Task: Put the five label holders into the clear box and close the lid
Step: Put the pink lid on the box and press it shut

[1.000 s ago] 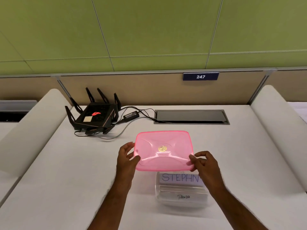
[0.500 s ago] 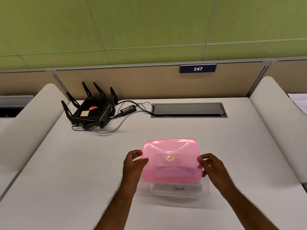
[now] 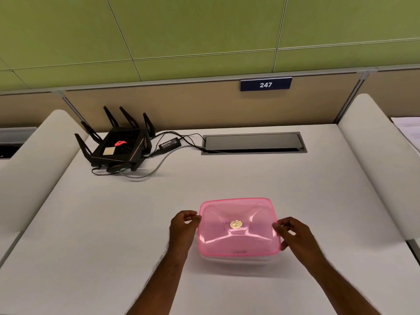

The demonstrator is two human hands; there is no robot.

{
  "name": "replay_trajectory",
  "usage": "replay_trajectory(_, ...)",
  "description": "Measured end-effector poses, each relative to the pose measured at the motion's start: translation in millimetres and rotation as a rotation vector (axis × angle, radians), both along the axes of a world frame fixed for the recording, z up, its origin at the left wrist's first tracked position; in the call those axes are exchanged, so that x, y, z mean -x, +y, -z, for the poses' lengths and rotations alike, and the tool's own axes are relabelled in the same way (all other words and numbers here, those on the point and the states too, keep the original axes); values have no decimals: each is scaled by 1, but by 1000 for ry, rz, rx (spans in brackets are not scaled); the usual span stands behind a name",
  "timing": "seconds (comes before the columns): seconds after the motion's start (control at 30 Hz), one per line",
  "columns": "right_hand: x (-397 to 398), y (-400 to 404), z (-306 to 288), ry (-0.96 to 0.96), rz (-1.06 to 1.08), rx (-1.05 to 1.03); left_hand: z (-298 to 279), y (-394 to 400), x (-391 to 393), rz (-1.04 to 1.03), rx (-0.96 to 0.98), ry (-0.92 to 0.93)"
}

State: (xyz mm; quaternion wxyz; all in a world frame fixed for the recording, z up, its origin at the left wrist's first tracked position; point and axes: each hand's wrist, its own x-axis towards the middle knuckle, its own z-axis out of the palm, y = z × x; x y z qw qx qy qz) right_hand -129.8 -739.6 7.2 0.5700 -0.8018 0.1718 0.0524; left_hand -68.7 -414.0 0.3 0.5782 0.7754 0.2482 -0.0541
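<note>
Two hands, left hand (image 3: 184,226) and right hand (image 3: 293,235), fingers pinched on translucent pink lid (image 3: 238,228) atop clear box (image 3: 238,258).

A dark blue sign (image 3: 266,84) hangs on the tan panel at the far side of the desk, a bit to the right. It has the number "247" on it in white.

A black router (image 3: 119,148) sits far left on the desk. It has a glowing red logo on top, but the shape has no letters to read. A small tan sticker beside the logo is too small to read.

The pink lid (image 3: 237,227), near the middle, has a round gold sticker in its middle. Its print is too blurry to read. Some tiny raised letters on the lid's near edge are too faint to read.
</note>
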Motion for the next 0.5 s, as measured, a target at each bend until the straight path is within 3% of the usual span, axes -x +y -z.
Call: replay_trajectory(0.5,5,-4,2,97,10,-6,7,-11,-11,147,-126,-4)
